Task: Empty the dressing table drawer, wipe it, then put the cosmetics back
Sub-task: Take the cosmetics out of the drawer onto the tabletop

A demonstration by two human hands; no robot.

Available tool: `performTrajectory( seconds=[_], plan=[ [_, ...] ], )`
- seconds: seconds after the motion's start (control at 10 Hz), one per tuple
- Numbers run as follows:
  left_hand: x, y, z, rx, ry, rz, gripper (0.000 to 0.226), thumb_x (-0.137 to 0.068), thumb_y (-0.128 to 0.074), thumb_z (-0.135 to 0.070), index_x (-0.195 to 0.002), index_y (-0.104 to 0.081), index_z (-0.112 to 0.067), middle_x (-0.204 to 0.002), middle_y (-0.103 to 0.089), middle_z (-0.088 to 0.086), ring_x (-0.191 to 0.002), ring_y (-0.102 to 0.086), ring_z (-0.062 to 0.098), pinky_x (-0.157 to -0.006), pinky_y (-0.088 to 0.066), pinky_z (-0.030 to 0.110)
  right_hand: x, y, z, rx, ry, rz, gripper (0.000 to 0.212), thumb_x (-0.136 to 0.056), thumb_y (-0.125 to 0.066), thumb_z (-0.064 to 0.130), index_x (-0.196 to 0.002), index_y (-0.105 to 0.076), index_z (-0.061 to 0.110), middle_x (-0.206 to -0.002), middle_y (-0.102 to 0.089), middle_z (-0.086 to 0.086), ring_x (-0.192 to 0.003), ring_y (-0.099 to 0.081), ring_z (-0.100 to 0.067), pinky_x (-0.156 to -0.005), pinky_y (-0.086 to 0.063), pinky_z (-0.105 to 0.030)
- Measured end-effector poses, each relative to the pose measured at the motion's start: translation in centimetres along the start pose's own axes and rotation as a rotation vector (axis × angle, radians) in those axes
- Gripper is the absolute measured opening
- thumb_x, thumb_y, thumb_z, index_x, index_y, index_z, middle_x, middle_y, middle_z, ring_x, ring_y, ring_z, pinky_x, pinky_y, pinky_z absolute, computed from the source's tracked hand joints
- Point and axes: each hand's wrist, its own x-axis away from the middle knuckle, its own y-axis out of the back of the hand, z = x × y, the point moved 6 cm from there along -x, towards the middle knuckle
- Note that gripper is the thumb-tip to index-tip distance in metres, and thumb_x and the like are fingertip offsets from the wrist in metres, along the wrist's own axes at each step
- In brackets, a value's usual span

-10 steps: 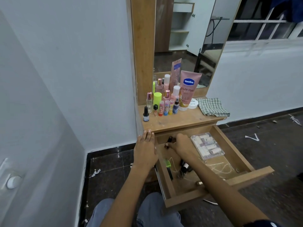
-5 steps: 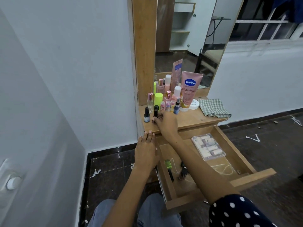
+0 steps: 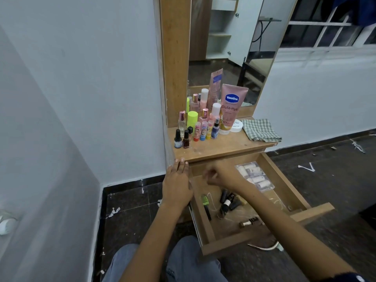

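While blur hides the right hand (image 3: 220, 176), its grip unreadable over the drawer (image 3: 284, 180) | left hand (image 3: 177, 183) flat, fingers released, at 9 o'clock

Standing pulled open at five o'clock: wooden drawer (image 3: 284, 176), still holding dark tubes (image 3: 228, 201); upright cosmetics (image 3: 203, 130) crowding tabletop at twelve.

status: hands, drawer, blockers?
Left hand flat on table edge. Right hand empty, blurred, over open drawer. Cosmetics inside. No blockers.
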Motion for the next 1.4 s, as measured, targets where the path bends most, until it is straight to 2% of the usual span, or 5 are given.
performTrajectory(
  seconds=[0.2, 0.7, 0.8, 1.1, 1.4],
  plan=[
    [0.2, 0.1, -0.1, -0.014, -0.002, 0.007, 0.059, -0.098, -0.034, -0.025, -0.150, -0.014, -0.008, -0.158, -0.013, 0.009, -0.146, -0.008, 0.021, -0.119, -0.009, 0.033, 2.1, -5.3, 0.3, 0.226, 0.150, 0.285, 0.032, -0.076, -0.072, 0.010, -0.106, -0.069, 0.021, -0.125, -0.060, 0.004, -0.112, -0.054, -0.015, -0.081, -0.037, -0.019],
    [0.0, 0.2, -0.1, -0.063, 0.006, 0.044, 0.059, -0.098, -0.033, -0.027, -0.151, -0.012, -0.009, -0.159, -0.011, 0.008, -0.146, -0.008, 0.021, -0.119, -0.009, 0.035, 0.9, -6.1, -1.6, 0.606, 0.313, 0.288, 0.040, -0.080, -0.064, 0.007, -0.116, -0.061, 0.024, -0.123, -0.057, -0.001, -0.111, -0.055, -0.025, -0.081, -0.052, -0.044],
    [0.0, 0.3, -0.1, -0.063, 0.006, 0.041, 0.059, -0.098, -0.033, -0.027, -0.151, -0.012, -0.009, -0.159, -0.011, 0.008, -0.146, -0.008, 0.021, -0.119, -0.010, 0.035, 0.4, -5.6, -2.6, 0.564, 0.245, 0.232, 0.037, -0.080, -0.065, 0.014, -0.116, -0.060, 0.025, -0.115, -0.058, -0.004, -0.103, -0.057, -0.026, -0.079, -0.052, -0.045],
    [0.1, 0.2, -0.1, -0.032, 0.015, 0.032, 0.059, -0.097, -0.036, -0.026, -0.150, -0.015, -0.009, -0.158, -0.014, 0.009, -0.146, -0.009, 0.022, -0.119, -0.009, 0.035, 0.1, 3.6, -0.6, -0.629, 0.004, -0.375, 0.031, -0.071, -0.080, 0.009, -0.097, -0.064, 0.015, -0.097, -0.065, 0.005, -0.086, -0.064, -0.008, -0.077, -0.052, -0.013],
    [0.1, 0.4, -0.2, -0.028, 0.014, 0.027, 0.060, -0.097, -0.038, -0.023, -0.150, -0.016, -0.009, -0.158, -0.014, 0.009, -0.146, -0.009, 0.023, -0.119, -0.010, 0.035, -4.4, 3.1, 1.2, -0.447, -0.252, -0.660, 0.041, -0.075, -0.079, 0.022, -0.113, -0.066, 0.014, -0.102, -0.069, 0.001, -0.089, -0.061, -0.013, -0.076, -0.049, -0.025]
  ],
)
